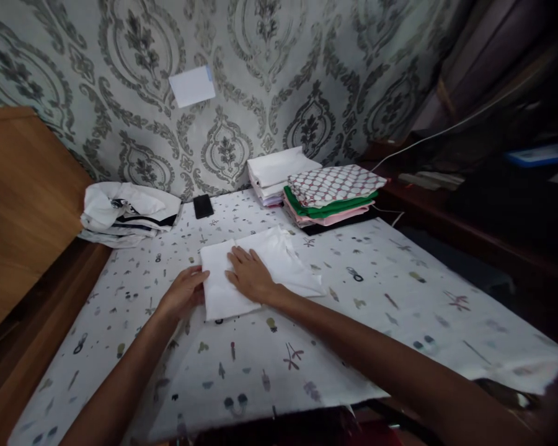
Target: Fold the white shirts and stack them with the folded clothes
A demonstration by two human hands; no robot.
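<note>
A folded white cloth (223,291) lies on the printed white sheet in front of me. Flat on top of it rests my right hand (250,272), palm down with the fingers stretched out. My left hand (186,290) is at the cloth's left edge, its thumb over the top and its other fingers curled at the side, partly hidden. Toward the right the cloth is looser and wrinkled, with a corner sticking out.
Behind, to the right, stand a stack of folded coloured cloths (335,192) and a pile of white folded cloths (279,170). A heap of black and white clothes (125,210) lies back left, beside a dark phone-like object (203,206). Wooden furniture (28,204) borders the left.
</note>
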